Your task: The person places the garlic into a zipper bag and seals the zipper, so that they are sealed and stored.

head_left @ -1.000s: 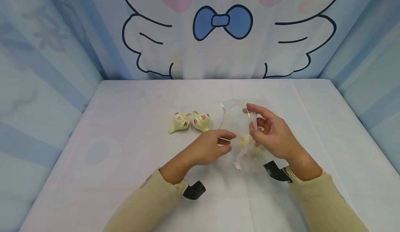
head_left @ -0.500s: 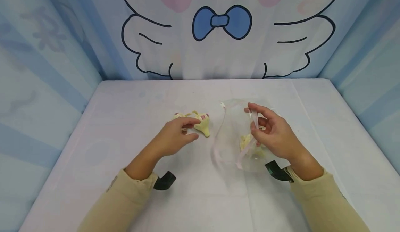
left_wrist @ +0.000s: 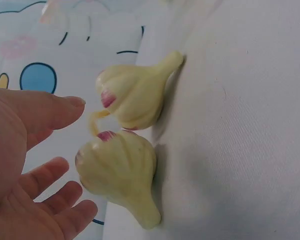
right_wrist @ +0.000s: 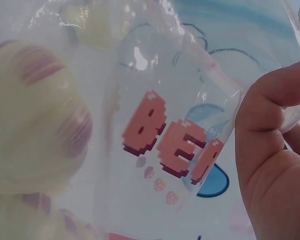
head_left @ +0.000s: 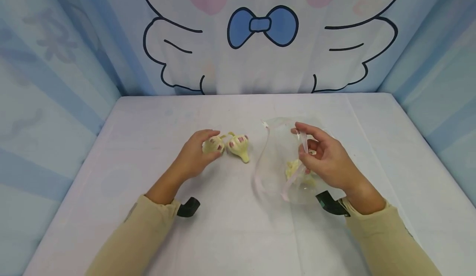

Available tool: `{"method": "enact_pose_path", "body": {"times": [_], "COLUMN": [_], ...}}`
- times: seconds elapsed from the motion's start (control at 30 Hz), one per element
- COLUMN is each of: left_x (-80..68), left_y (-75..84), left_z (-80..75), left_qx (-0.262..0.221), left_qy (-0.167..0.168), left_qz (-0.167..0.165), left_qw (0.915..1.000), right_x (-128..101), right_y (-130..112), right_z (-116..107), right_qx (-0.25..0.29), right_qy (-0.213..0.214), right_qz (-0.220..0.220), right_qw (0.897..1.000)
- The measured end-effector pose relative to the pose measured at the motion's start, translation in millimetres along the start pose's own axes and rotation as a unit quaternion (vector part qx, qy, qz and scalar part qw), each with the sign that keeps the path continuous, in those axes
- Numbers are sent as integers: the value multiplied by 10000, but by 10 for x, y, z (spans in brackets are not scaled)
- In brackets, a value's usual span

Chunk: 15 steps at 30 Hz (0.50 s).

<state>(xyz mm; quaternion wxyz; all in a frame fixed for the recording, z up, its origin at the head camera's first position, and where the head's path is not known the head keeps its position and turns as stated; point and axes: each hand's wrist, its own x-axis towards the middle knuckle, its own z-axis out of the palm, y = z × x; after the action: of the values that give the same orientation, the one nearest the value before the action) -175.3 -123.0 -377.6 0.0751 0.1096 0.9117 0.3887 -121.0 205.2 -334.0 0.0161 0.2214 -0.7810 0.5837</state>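
While right hand pinches the bag, left hand cups 1 garlic, fingers loosely apart.

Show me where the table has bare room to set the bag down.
Free: the table between both sleeves, and the strip behind the garlic bulbs toward the back wall. Crowded: the middle, where the left hand meets the bulbs and the right hand pinches the clear bag.

Head view looks down over the table; both wrist views sit very close.
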Motion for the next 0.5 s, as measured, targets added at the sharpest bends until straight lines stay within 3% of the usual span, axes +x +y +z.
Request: {"method": "enact_pose_path", "body": {"times": [0.5], "left_x": [196], "left_y": [-63], "left_z": [22], "left_qx": [416], "left_qy": [-456], "left_qz": [-205], "left_qw": [9979], "right_x": [-11], "right_y": [-2], "right_z": [-28], "right_qx": [-65], "right_qy": [-14], "right_qz": [2], "right_qw": [10000]}}
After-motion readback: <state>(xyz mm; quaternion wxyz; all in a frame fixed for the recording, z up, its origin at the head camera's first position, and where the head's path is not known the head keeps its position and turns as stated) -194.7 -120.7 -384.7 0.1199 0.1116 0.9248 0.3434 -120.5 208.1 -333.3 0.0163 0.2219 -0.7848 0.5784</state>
